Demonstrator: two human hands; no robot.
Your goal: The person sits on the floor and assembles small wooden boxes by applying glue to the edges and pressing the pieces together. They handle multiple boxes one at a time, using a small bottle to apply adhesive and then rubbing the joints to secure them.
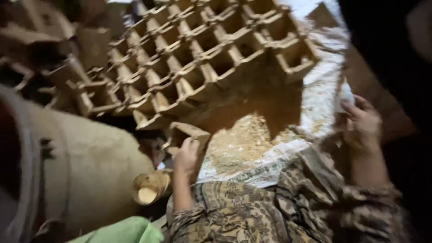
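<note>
My left hand [186, 155]: fingers folded together over the edge of a small brown piece [189, 132], clamped on it from above.
My right hand [361, 123]: fingers curled onto the edge of the white sack [279, 155], gripping a fold of it near the top right corner.
The piece: an open, box-like block, clay-coloured, just below the stacked grid [202, 58] and touching my left hand; the picture is blurred, so I cannot tell whether it is clear of the pile or leaning on it.
The grid: many of the same open cells joined in rows, tilted, filling the upper middle.
How the piece should handle, I judge: stiff, dry, rather light, with thin walls that could chip or crumble; best held by two opposite walls, not by one corner.
The sack: spread over my lap, soft and floppy, strewn with pale crumbs [245, 135].
My lap: patterned cloth [270, 207] under the sack.
To my left: a big rounded drum [85, 166], and a short tube-like thing [150, 186] beside its lower edge.
</note>
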